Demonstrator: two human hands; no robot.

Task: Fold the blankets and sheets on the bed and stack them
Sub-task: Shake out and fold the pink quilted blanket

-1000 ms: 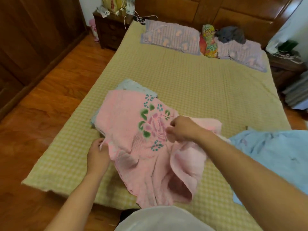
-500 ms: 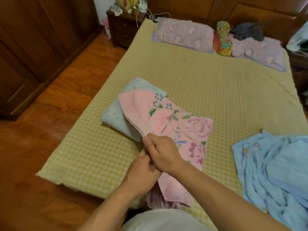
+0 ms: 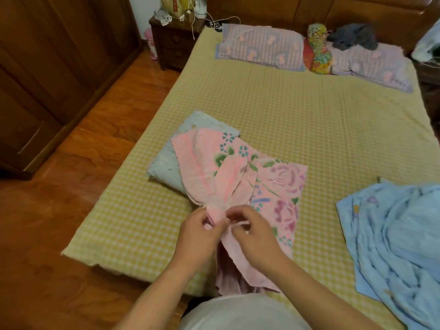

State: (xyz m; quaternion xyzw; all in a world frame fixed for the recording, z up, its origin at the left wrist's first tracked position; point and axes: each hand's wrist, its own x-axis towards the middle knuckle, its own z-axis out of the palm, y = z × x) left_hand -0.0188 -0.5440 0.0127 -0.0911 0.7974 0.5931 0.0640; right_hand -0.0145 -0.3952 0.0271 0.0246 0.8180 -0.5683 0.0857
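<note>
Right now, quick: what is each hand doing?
Left hand: fingers pinch a gathered corner of the pink floral blanket.
Right hand: fingers curled, pinching the same blanket's edge just beside it.

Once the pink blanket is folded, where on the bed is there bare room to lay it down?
Bare checked mattress lies between the pillows and the pink blanket, and left of the hands below the pale folded blanket. The near right side is crowded by the crumpled blue sheet.
</note>
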